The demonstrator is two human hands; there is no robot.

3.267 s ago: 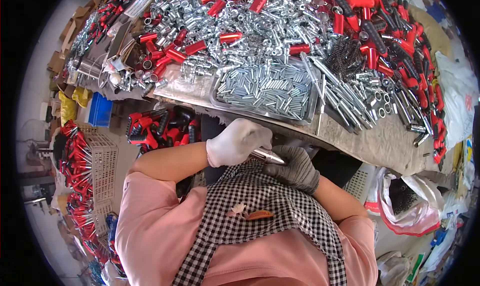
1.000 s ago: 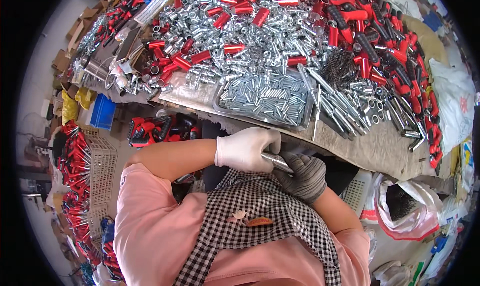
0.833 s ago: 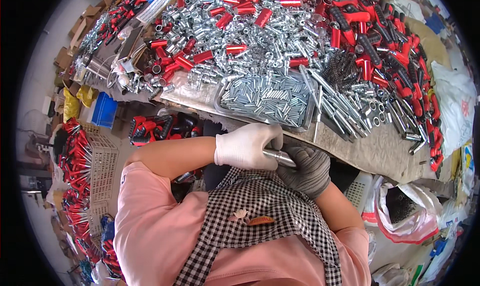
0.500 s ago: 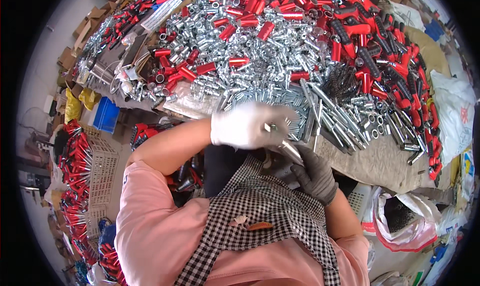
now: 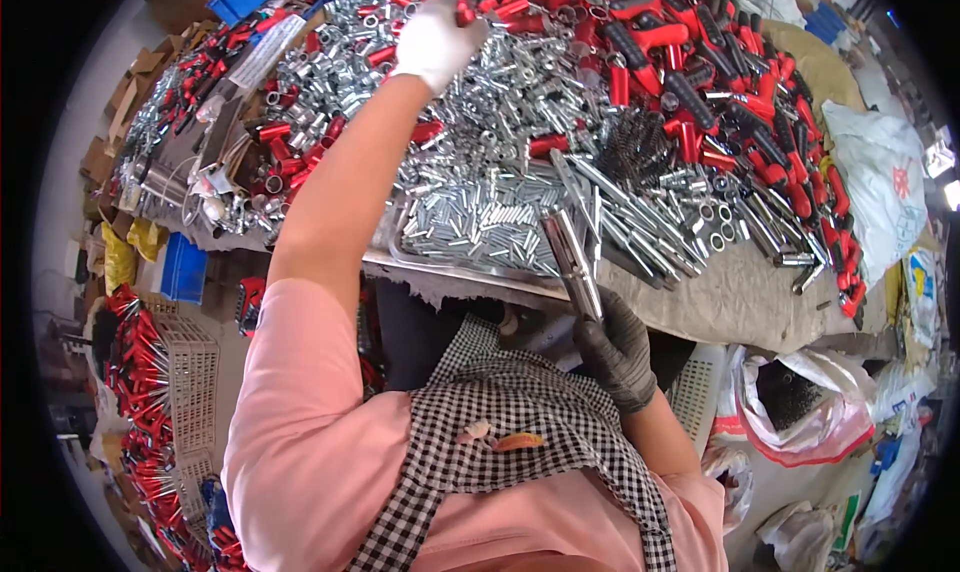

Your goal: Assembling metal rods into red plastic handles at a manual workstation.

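My left hand (image 5: 437,42), in a white glove, is stretched far out over the heap of metal parts. Its fingers close around a short red tube (image 5: 464,14) at the heap's far side. In a dark grey glove, my right hand (image 5: 617,357) grips a shiny metal tube (image 5: 573,262) by its lower end, near the table's front edge. The tube points up and slightly left, over the tray (image 5: 478,264) of small metal pins. Silver fittings (image 5: 500,102) and more red tubes surround my left hand.
Long metal rods (image 5: 640,222) lie right of the tray. Red-and-black handles (image 5: 690,97) are heaped at the right. A white sack (image 5: 880,187) stands at the table's right edge. A crate (image 5: 190,372) is on the left, beside more red-handled tools (image 5: 130,362).
My left hand has moved from beside the right hand out to the far heap and closed on a red tube. My right hand has shifted slightly, keeping the metal tube, now tilted more upright.
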